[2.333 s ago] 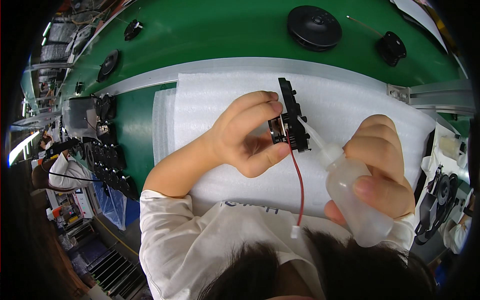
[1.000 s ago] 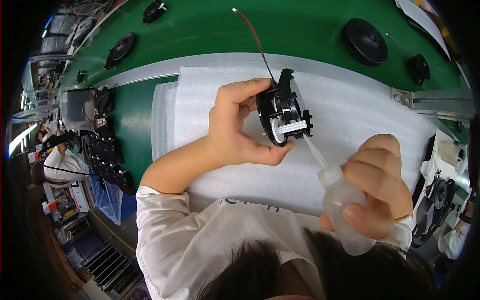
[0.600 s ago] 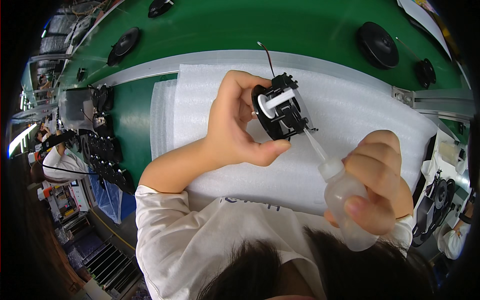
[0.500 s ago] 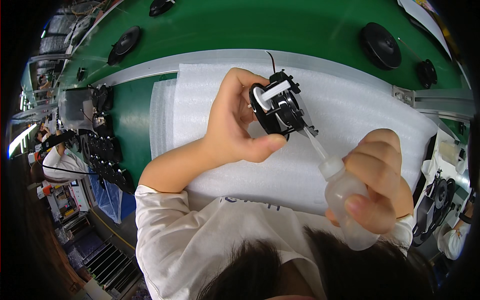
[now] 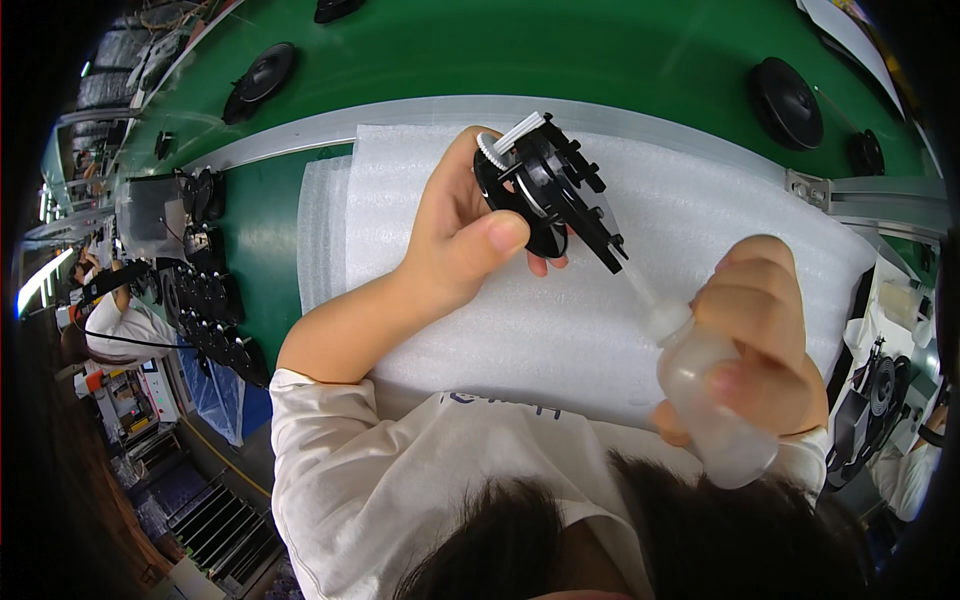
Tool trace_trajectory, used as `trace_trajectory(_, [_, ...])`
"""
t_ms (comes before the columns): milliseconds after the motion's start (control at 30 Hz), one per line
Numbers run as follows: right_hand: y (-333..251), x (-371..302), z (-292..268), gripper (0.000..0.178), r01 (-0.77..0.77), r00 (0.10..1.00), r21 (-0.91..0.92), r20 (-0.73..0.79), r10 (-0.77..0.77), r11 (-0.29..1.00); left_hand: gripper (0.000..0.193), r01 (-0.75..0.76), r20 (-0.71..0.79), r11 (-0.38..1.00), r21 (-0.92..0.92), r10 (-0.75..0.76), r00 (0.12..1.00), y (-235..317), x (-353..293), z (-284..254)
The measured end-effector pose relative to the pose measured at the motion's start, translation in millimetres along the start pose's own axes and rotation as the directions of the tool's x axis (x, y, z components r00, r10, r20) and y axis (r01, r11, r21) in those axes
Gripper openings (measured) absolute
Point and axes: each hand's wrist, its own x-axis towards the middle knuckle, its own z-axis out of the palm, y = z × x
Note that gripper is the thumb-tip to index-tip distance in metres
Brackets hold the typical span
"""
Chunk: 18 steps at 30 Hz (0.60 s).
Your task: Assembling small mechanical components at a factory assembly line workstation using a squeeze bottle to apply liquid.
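My left hand (image 5: 450,240) is closed round a black round mechanical assembly (image 5: 545,185), thumb on its near side and fingers beneath. On the assembly's upper left sits a white toothed gear (image 5: 492,150) with a ribbed white shaft. A black arm of the part points down toward the right. My right hand (image 5: 755,325), slightly blurred, grips a translucent squeeze bottle (image 5: 698,380), its body tilted toward me. The bottle's thin nozzle (image 5: 643,290) points up and left, close to the end of that black arm; whether they touch I cannot tell.
White foam sheeting (image 5: 580,350) lies under my hands. Beyond a metal rail (image 5: 640,125) runs a green surface (image 5: 520,60) bearing several black round parts (image 5: 787,103). More black assemblies (image 5: 205,310) stand in rows at the left. At the right are a metal bracket (image 5: 806,188) and black parts.
My left hand has turned the assembly and lifted it slightly up and left. The bottle has shifted a little to the right. The black parts beyond the rail have moved rightward.
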Motion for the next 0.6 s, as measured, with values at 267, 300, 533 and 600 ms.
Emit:
trace_trajectory(267, [46, -16, 33, 0.04, -0.323, 0.676, 0.902, 0.01, 0.737, 0.285, 0.053, -0.048, -0.228, 0.733, 0.679, 0.272, 0.935, 24, 48, -23])
trace_trajectory(300, [50, -13, 34, 0.04, -0.316, 0.686, 0.903, 0.006, 0.728, 0.291, 0.053, -0.056, -0.225, 0.725, 0.686, 0.284, 0.932, 27, 61, -27])
trace_trajectory(533, [71, -11, 44, 0.038, -0.34, 0.402, 0.923, 0.317, 0.859, -0.181, 0.068, 0.335, -0.321, -0.269, 0.903, 0.098, 0.942, 37, 140, -42])
trace_trajectory(600, [72, -11, 45, 0.038, -0.319, 0.424, 0.926, 0.331, 0.843, -0.203, 0.07, 0.336, -0.354, -0.324, 0.884, 0.006, 0.935, 48, 154, -43])
